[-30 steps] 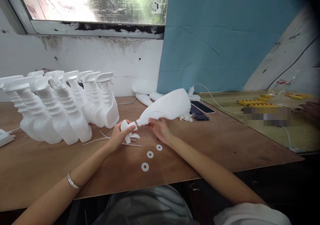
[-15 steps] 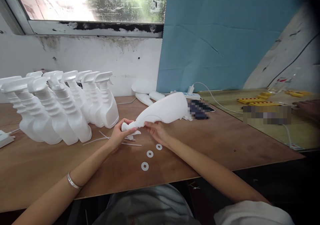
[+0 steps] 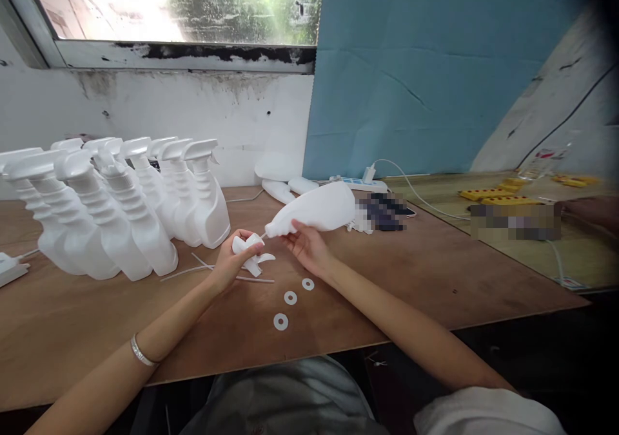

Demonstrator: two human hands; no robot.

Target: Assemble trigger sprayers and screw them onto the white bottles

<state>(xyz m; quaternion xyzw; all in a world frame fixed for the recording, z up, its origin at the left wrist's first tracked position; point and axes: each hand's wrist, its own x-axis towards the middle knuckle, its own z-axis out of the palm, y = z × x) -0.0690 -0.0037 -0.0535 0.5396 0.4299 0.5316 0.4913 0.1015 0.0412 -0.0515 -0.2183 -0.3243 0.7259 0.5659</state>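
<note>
My left hand (image 3: 233,258) is closed on a white trigger sprayer head (image 3: 252,254) above the table. A thin tube (image 3: 264,236) runs from the sprayer head toward the mouth of a white bottle (image 3: 319,209). The bottle lies tilted in the air, base up to the right, and my right hand (image 3: 305,249) grips it near the neck. A small gap separates head and neck. In front of my hands lie three flat white washers (image 3: 290,298) in a slanting row. Thin white tubes (image 3: 251,280) rest on the table beneath my left hand.
Several white spray bottles with heads (image 3: 140,229) stand grouped on the left. A power strip (image 3: 370,185) with a plugged-in charger and a pixelated dark object (image 3: 387,212) are behind the bottle. At far right, another person's hand (image 3: 587,208) is near yellow parts (image 3: 512,201).
The sprayer head has come away from the bottle's neck, leaving the tube visible between them. My right hand has shifted slightly along with the bottle.
</note>
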